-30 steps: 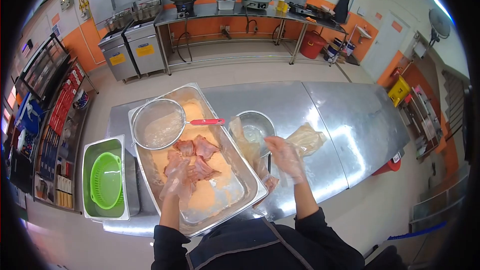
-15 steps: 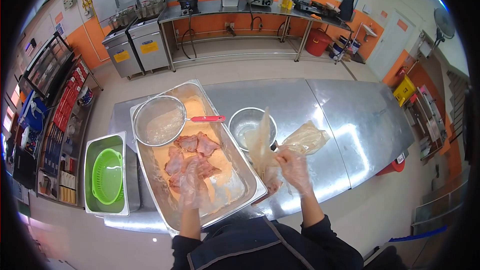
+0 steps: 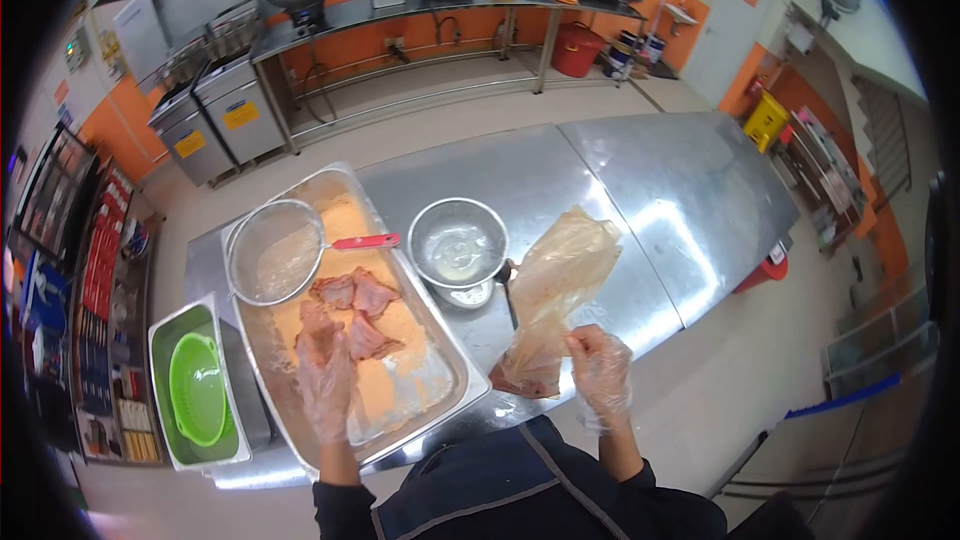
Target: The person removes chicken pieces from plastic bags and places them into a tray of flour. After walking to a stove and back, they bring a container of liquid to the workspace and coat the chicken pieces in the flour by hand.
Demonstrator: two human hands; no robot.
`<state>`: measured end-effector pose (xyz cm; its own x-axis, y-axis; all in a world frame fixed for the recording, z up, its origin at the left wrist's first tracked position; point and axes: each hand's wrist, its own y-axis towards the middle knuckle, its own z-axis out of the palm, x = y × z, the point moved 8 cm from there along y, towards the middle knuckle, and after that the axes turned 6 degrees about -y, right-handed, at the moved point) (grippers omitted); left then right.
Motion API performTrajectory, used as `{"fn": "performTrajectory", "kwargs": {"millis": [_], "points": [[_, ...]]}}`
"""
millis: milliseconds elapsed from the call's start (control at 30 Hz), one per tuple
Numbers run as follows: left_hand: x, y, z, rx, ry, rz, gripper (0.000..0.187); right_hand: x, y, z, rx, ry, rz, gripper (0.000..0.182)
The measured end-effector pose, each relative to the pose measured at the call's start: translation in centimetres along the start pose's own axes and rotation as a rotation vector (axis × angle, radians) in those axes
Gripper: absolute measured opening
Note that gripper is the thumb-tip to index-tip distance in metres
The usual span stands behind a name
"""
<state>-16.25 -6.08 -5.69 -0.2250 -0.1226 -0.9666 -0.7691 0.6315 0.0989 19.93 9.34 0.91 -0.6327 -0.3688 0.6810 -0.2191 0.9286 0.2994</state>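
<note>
My left hand point(image 3: 327, 385), in a clear plastic glove, is in a deep metal tray point(image 3: 455, 340), its fingers closed around a piece of raw chicken point(image 3: 318, 320). Other marinated-looking raw chicken pieces point(image 3: 372, 296) lie beside it on orange-tinted flour point(image 3: 405, 325). My right hand point(image 3: 602, 370), also gloved, pinches the edge of a translucent plastic bag point(image 3: 570, 265) to the right of the tray. Reddish meat point(image 3: 530, 383) shows at the bag's near end. The left fingertips are partly hidden against the chicken.
A round sieve point(image 3: 275, 252) with a red handle point(image 3: 365, 241) rests across the tray. Beside it stands a metal bowl point(image 3: 458, 215). At left, a green basket point(image 3: 198, 390) sits in a metal pan point(image 3: 160, 340). Fryers point(image 3: 240, 110) and a steel counter point(image 3: 460, 2) line the back.
The view has shifted, moving the scene left. The bag, earlier partly raised, now lies stretched along the table. My left hand has shifted slightly left over the chicken; my right hand still pinches the bag.
</note>
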Motion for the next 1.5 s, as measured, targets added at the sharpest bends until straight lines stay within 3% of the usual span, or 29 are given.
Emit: {"fn": "performTrajectory", "kwargs": {"millis": [133,167,300,367,400,567,700,833,933,1033,1133,1233,1333,1433,1500], "points": [[-2.3,-2.7,1.2,0.238,-0.158,-0.098,0.022,0.3,-0.6,-0.9,-0.015,0.028,-0.075,0.003],[-2.4,-2.7,1.4,0.262,-0.194,-0.074,0.020,0.8,-0.4,-1.0,-0.027,0.036,-0.115,0.003],[-9.6,-2.6,6.0,0.452,0.153,0.086,0.028,2.6,-0.6,-0.9,-0.007,0.049,-0.271,0.004],[-13.5,-2.8,9.3,0.557,0.185,0.288,0.034,2.2,-0.8,-0.3,0.049,-0.001,-0.314,0.005],[-14.4,-2.6,10.7,0.573,0.167,0.297,0.032,2.0,-1.0,-0.1,0.075,-0.029,-0.332,0.005],[-13.6,-1.1,16.3,0.696,-0.004,0.310,0.022,1.2,-1.0,-0.4,0.141,-0.090,-0.327,0.008],[-13.6,-1.6,18.0,0.728,-0.243,0.218,0.016,-0.5,-0.2,-1.4,0.126,-0.162,-0.294,0.014],[-12.0,-1.9,18.5,0.733,-0.391,0.088,0.012,2.0,1.9,-3.4,0.098,-0.292,-0.266,0.015],[-11.4,-1.9,18.1,0.714,-0.459,0.044,0.011,3.2,4.4,-2.0,0.162,-0.291,-0.347,0.016],[-11.3,-1.6,17.5,0.670,-0.480,0.053,0.011,2.6,5.7,1.7,0.284,-0.315,-0.603,0.021],[-11.1,-0.9,17.0,0.625,-0.505,0.105,0.012,3.8,5.9,4.2,0.407,-0.433,-0.721,0.021],[-11.2,-0.4,16.7,0.608,-0.507,0.125,0.012,6.2,5.5,4.9,0.323,-0.484,-0.832,0.019],[-11.2,-0.4,16.6,0.608,-0.487,0.149,0.013,5.8,5.6,7.8,0.517,-0.806,-0.809,0.018],[-11.0,-1.0,16.6,0.638,-0.480,0.112,0.014,3.5,7.0,11.2,0.835,-0.235,-0.706,0.019],[-11.0,-1.1,16.5,0.651,-0.485,0.094,0.013,3.2,6.4,12.4,1.112,-0.454,-0.747,0.019]]}}
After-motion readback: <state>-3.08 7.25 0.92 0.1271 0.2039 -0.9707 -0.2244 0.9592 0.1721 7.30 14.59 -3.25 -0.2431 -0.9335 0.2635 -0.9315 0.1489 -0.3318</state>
